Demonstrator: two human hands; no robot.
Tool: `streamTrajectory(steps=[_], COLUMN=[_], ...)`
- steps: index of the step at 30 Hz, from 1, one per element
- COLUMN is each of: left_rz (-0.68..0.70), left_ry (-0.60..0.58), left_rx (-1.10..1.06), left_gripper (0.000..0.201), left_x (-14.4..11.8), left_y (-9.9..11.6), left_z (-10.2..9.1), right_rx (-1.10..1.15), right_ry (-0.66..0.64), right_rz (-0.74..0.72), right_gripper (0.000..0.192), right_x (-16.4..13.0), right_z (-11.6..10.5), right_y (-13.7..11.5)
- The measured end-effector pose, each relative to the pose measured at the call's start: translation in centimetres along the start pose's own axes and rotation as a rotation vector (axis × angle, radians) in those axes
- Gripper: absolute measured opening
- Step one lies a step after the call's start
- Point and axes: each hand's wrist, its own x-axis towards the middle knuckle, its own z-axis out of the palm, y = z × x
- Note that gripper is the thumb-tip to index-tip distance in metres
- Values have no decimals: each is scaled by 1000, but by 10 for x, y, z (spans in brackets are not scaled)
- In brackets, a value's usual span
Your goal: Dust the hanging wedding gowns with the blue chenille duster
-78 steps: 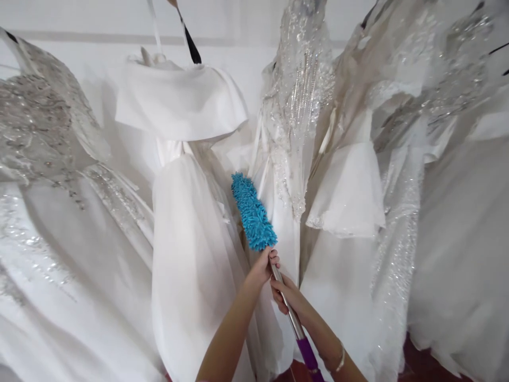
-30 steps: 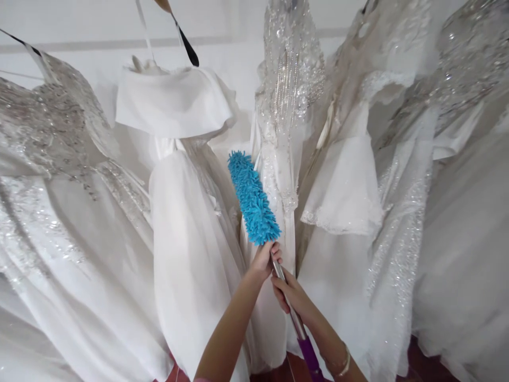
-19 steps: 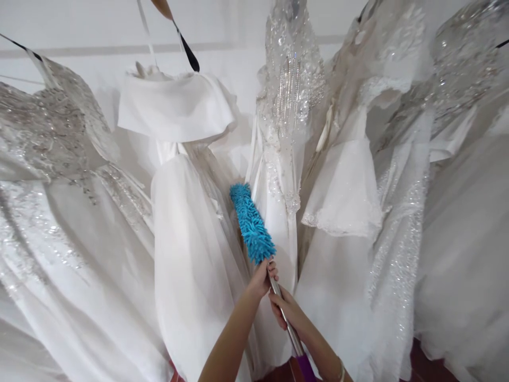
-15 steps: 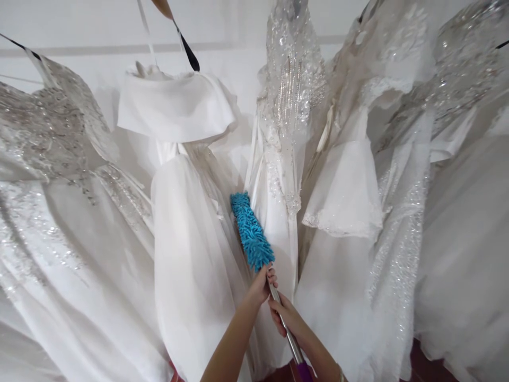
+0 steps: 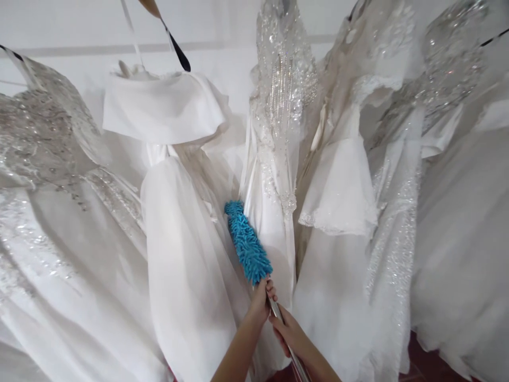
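Metal pole [image 5: 301,370] of a duster [image 5: 248,244] comes up from the near edge and leans left. The right hand [image 5: 290,330] has its grip wrapped around the pole. The left hand [image 5: 262,295] has its grip closed on it too, a little farther up, just under the fuzzy blue head. Dark red floor [image 5: 431,361] peeks out at the right. The blue head is between a plain white gown [image 5: 183,254] on the left and a sparkly gown [image 5: 278,132] on the right; any touching is hard to tell. Far behind is a white wall [image 5: 79,21].
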Motion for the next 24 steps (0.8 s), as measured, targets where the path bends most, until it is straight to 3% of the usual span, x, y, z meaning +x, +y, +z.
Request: streamTrajectory(steps=[5,11,15,24], left_rz=[104,133,119,29], left_ry=[-151,-372,-492,-564], left_rx=[109,378,531,614], left_gripper=[65,63,61,47], left_x=[-27,-52,-49,-23], left_y=[8,1,-17,-46], left_z=[32,66,91,142], right_rx=[-87,-35,80,336], right_ry=[48,249,392,383], right_rz=[-149,-253,-200,-166], right_gripper=[57,56,56,56], right_x=[-17,-41,-55,-54], right_z=[-16,-35,-54,-90], right_y=[-14,-9,-3,-11])
